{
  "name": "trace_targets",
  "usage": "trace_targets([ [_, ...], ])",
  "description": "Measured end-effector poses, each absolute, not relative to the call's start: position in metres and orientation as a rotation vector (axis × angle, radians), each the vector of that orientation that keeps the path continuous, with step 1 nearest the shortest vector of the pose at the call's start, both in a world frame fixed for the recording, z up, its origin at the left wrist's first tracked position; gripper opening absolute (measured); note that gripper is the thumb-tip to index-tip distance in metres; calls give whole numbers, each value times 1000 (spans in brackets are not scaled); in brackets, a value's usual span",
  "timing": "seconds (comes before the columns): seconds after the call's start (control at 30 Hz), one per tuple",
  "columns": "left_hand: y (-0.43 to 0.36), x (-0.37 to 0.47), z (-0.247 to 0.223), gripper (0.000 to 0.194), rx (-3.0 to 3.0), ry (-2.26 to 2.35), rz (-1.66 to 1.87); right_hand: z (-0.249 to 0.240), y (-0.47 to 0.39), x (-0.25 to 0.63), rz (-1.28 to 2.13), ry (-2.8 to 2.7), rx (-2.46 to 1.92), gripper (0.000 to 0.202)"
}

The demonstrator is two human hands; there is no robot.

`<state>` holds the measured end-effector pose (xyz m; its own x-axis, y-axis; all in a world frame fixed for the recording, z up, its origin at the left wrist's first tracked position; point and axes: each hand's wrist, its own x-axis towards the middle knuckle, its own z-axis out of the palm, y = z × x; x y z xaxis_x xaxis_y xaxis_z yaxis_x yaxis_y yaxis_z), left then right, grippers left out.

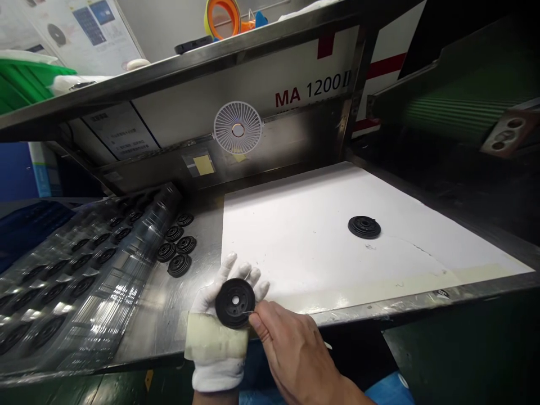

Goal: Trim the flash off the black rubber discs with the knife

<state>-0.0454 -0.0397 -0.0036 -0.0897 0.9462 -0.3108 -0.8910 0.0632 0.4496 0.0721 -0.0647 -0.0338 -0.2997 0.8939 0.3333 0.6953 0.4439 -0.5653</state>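
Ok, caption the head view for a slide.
Gloved left hand holds a black disc while the bare right hand works its edge with a thin tool.

A small white round fan [238, 128] stands at twelve o'clock; a lone black ribbed disc [364, 226] lies on white paper [320, 236] at two o'clock.

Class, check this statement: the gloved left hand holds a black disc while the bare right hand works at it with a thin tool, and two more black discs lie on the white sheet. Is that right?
Not quite. The head view shows only one loose disc on the white sheet. The rest stands: the gloved left hand holds a black disc, and the bare right hand works at it with a thin tool.
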Motion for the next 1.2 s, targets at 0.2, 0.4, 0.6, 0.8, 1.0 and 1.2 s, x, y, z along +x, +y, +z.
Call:
trace_targets([
  [0.2, -34, -41, -2, 17, 71, 619, 1652, -31, -63, 74, 388, -2044, -1403, 31],
  [0.4, -29, -40, -2, 11, 23, 619, 1744, -35, -71, 61, 372, -2109, -1325, 28],
  [0.6, -40, -45, 0, 44, 138, 637, 1503, -32, -66, 72, 363, -2076, -1325, 30],
  [0.8, -35, -43, 2, 19, 106, 644, 1605, -30, -64, 77, 369, -2065, -1399, 29],
  [1.0, -28, -42, 1, 8, -22, 669, 1669, -37, -71, 64, 332, -2112, -1313, 27],
  [1.2, -43, -45, -1, 41, 102, 692, 1540, -35, -68, 69, 373, -2088, -1297, 29],
])
